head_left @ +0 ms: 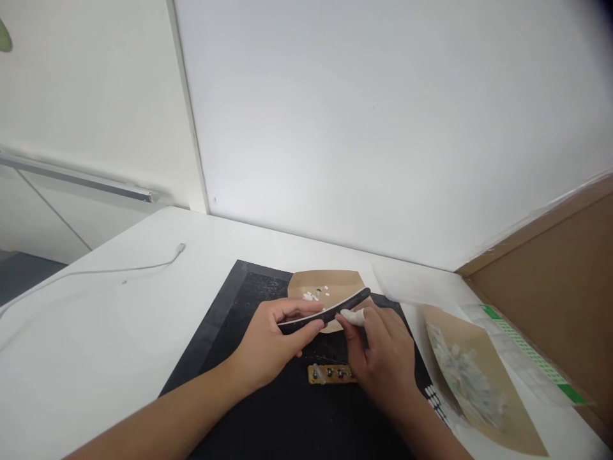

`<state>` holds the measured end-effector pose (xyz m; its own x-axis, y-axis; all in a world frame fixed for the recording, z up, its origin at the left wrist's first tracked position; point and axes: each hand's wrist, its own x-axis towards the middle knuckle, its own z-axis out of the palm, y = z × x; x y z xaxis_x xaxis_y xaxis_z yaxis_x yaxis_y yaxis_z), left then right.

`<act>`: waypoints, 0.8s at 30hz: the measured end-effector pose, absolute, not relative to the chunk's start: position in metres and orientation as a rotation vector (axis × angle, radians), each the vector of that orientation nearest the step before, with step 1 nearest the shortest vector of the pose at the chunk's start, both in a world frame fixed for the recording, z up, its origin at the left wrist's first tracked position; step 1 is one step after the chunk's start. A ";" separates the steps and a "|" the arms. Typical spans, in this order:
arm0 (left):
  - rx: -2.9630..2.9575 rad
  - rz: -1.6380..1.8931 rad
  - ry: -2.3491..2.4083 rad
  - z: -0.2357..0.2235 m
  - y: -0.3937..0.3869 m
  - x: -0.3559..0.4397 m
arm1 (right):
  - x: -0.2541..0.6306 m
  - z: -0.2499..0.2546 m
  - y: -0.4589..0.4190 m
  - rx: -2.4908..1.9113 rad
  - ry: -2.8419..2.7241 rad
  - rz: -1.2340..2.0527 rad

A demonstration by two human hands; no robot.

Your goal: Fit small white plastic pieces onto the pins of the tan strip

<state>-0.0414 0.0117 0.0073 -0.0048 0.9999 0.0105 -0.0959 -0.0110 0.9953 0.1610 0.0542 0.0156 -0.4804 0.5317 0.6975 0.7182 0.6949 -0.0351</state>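
Note:
My left hand (271,338) grips a curved black strip (352,301) with a pale upper edge, thumb in front and fingers behind. The strip slants up to the right above a black mat (225,402). My right hand (383,348) is closed in a pinch against the strip's lower edge; whatever is between the fingertips is hidden. A white finger cover (353,317) sits on one of its fingers. Below the hands lies a small yellowish bar (331,375) with several shiny metal knobs and a clear piece across its left end. The right hand hides the bar's right end.
Behind the strip, brown paper (330,279) bears several small white pieces (312,295). At right, another brown sheet (514,409) lies by a heap of translucent pieces (467,377) and a clear bag with a green band (531,354). A white cable (143,267) crosses the table at left.

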 end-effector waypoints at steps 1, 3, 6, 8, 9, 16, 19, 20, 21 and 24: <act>1.161 1.266 1.158 0.006 0.011 -0.041 | 0.160 0.015 0.055 -0.967 -2.183 -0.365; 1.207 1.291 1.207 0.006 0.010 -0.041 | 0.158 0.015 0.056 -1.002 -2.151 -0.386; 1.267 1.363 1.271 0.008 0.009 -0.041 | 0.153 0.013 0.057 -0.971 -2.160 -0.354; 1.295 1.395 1.295 0.009 0.009 -0.042 | 0.151 0.012 0.057 -0.920 -2.194 -0.326; 1.303 1.402 1.304 0.010 0.009 -0.042 | 0.150 0.011 0.057 -0.907 -2.201 -0.321; 1.278 1.432 1.329 0.011 0.010 -0.043 | 0.141 0.006 0.059 -0.994 -2.118 -0.261; 1.249 1.425 1.311 0.013 0.010 -0.044 | 0.138 0.008 0.059 -0.985 -2.112 -0.242; 1.247 1.423 1.315 0.014 0.010 -0.044 | 0.137 0.009 0.059 -1.011 -2.069 -0.259; 1.249 1.419 1.322 0.015 0.010 -0.044 | 0.137 0.009 0.060 -1.036 -2.027 -0.272; 1.272 1.417 1.351 0.014 0.010 -0.044 | 0.137 0.009 0.061 -1.012 -2.026 -0.221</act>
<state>-0.0441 0.0099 0.0144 -0.1898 0.9715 0.1419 0.0953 -0.1256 0.9875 0.1369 0.0615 0.0086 -0.3218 0.5787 0.7494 0.7268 0.6583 -0.1962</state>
